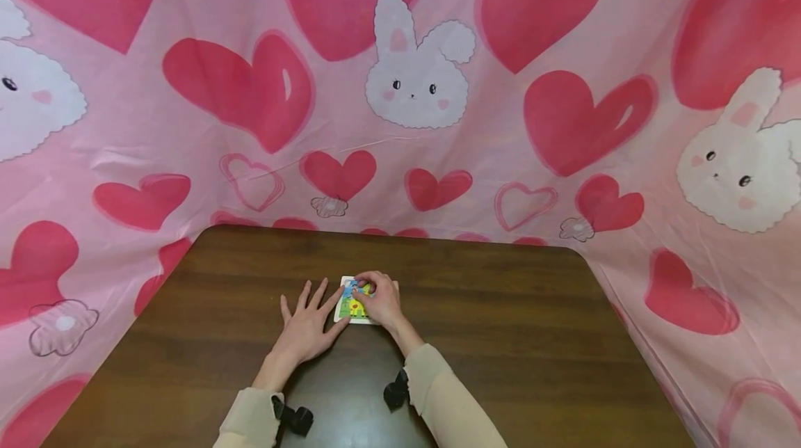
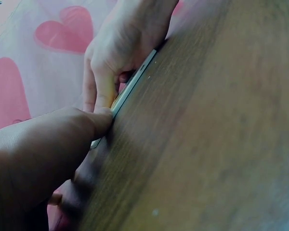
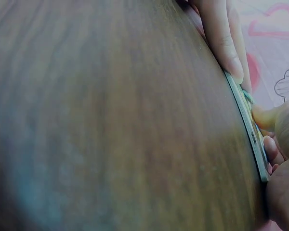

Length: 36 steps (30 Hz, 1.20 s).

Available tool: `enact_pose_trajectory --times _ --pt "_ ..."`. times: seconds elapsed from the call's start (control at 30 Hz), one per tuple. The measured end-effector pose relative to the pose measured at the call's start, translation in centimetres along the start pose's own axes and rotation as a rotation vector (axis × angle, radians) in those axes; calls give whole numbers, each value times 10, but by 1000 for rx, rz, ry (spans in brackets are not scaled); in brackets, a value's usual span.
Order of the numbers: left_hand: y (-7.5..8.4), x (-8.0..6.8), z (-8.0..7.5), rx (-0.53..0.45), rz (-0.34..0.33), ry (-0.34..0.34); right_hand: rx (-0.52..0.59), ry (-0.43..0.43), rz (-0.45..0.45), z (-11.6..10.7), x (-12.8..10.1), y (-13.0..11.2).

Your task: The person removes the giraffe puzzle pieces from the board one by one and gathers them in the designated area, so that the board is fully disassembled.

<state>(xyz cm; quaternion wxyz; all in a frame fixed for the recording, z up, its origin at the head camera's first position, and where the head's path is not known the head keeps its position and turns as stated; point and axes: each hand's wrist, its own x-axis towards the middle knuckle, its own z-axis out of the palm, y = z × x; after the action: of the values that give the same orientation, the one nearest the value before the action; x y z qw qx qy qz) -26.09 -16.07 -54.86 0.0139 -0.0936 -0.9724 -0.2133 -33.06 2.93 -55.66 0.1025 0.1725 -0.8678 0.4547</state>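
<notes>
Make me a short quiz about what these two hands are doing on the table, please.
1. True or false: the left hand lies flat with straight fingers beside the puzzle board.
2. Which hand has its fingers curled on top of the puzzle board: A left, B right?
3. Fill in: the puzzle board lies on a brown wooden ____.

Key: 1 true. 2 B, the right hand. 3 table.

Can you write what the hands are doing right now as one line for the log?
left hand: flat, fingers steady puzzle board | right hand: fingers press piece on board | surface: wooden table
</notes>
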Motion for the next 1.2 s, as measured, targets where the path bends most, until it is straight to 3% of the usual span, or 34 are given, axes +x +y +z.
enact_pose_trajectory --times 0.3,0.53,0.73,0.97,1.2 --pt "-1 0 -1 8 2 3 36 -25 91 0 1 -5" --pt "0 -1 -5 12 -1 22 78 -34 79 -2 3 -8" --pt "5 -2 -8 26 -25 -55 264 -38 125 -9 0 -5" --pt "7 0 -6 61 -37 -59 414 -20 137 -28 4 1" --pt "5 3 -7 74 -40 -55 409 -9 145 -58 16 11"
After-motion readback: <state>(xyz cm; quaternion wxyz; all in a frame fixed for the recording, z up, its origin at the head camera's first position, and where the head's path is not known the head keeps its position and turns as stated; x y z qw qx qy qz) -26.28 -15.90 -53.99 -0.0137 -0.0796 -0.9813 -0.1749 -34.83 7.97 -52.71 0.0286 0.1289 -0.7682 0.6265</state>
